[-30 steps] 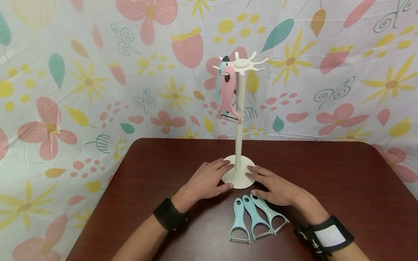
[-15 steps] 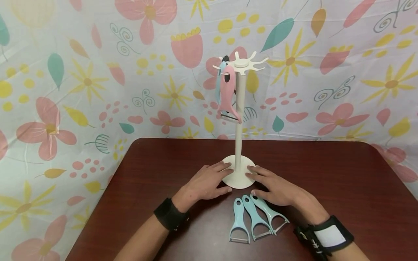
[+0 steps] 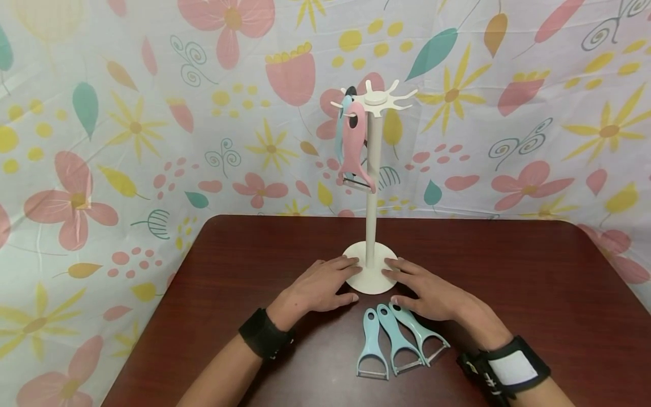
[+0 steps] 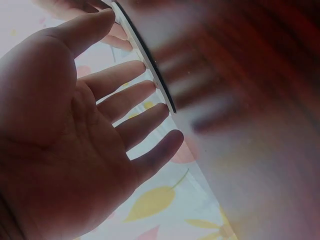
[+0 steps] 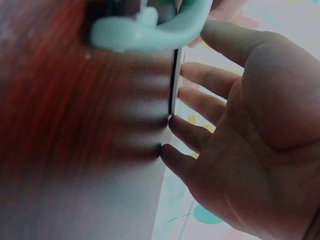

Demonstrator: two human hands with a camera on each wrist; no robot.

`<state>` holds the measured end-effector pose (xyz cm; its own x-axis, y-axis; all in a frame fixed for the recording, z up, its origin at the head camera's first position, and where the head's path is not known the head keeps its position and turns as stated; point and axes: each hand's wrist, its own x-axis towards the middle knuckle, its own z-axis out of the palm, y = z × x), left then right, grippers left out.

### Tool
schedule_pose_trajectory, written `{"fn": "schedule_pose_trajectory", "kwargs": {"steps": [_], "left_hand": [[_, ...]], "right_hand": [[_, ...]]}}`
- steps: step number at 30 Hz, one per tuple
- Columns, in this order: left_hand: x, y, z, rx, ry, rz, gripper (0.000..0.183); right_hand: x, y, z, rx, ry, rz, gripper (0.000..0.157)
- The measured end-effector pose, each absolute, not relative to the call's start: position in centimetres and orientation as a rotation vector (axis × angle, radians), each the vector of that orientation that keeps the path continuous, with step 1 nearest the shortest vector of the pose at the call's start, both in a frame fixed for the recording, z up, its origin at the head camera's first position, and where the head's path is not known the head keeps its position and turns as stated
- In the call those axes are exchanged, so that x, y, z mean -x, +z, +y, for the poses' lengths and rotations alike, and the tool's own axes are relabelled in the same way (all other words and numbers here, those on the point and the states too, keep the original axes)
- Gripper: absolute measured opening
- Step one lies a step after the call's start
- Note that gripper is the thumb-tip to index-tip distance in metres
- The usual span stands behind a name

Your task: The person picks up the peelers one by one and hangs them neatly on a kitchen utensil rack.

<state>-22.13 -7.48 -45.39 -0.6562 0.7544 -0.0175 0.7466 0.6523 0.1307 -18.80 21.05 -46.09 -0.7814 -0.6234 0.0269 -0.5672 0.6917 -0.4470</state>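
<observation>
A white stand (image 3: 372,220) with radiating hooks is upright on the table, its round base (image 3: 373,284) between both hands. My left hand (image 3: 319,286) lays its outstretched fingertips on the base's left edge; its palm (image 4: 55,165) shows in the left wrist view. On the right edge rest the fingertips of my right hand (image 3: 434,291), its thumb beside a pale mint peeler (image 3: 418,330). Two light blue peelers, one in the middle (image 3: 398,336) and one at left (image 3: 372,339), lie alongside. A pink peeler (image 3: 354,141) hangs from a hook, partly covering a blue peeler (image 3: 339,133).
Something black (image 3: 351,90) hangs behind the blue peeler, mostly hidden. The dark red-brown table (image 3: 483,249) backs onto a flower-printed cloth (image 3: 203,130). Black bands circle the left wrist (image 3: 265,333) and the right wrist (image 3: 508,367).
My left hand has slid slightly left along the base, and the base looks shifted a touch left. The right hand and the peelers look the same.
</observation>
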Motion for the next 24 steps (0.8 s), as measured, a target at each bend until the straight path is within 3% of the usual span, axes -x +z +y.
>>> {"fn": "schedule_pose_trajectory", "kwargs": {"steps": [24], "left_hand": [[22.04,-45.31,-7.45,-1.263,0.126,2.791,0.067]], "right_hand": [[18.16,-45.48,21.40,0.931,-0.646,2.844,0.066]]}}
